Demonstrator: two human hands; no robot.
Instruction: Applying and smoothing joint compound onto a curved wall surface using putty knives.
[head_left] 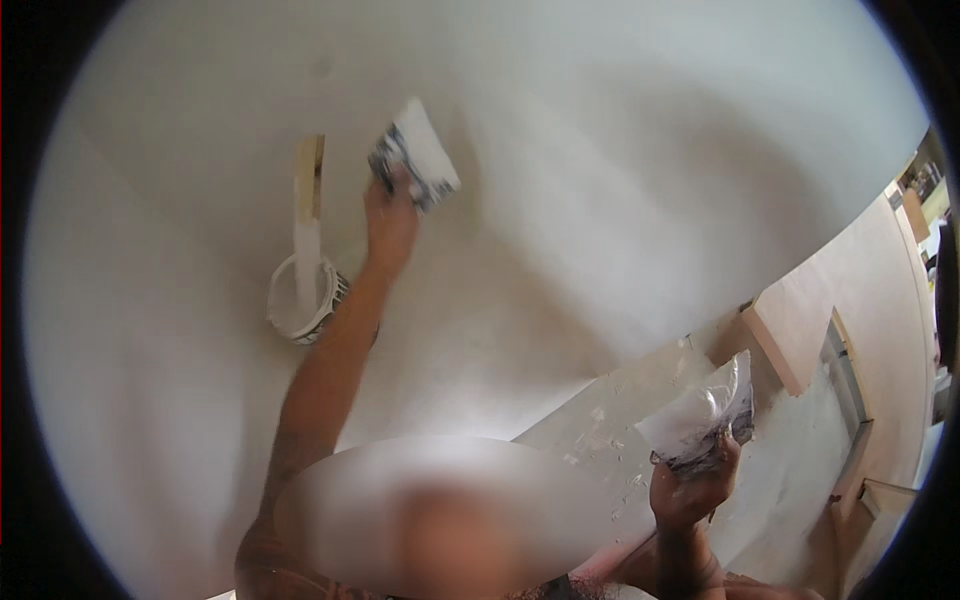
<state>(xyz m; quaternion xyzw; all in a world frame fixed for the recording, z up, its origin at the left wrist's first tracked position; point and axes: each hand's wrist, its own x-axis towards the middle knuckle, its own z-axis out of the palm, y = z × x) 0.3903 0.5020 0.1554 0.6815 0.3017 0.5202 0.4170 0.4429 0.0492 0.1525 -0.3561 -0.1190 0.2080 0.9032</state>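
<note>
My left hand (392, 215) reaches up the middle of the view, its fingers closed round a wide putty knife (428, 145). This knife has a pale blade and a dark, white-smeared holder. The blade is close to a smooth whitish surface; whether it touches cannot be made out. At lower right my right hand (693, 490) grips a second wide putty knife (695, 412), its shiny blade tilted up and smeared with whitish paste. Behind my left forearm is a white bucket (285, 305), partly hidden, with a paste-coated wooden stick (307, 215) standing in it.
Pale walls (130, 300) curve round the left and top. Beyond my right hand lies a floor (600, 425) spotted with white flecks. A light wooden panel (850, 270) with a cut-out stands at right, with assorted items behind it at the rim. A blurred patch covers the lower middle.
</note>
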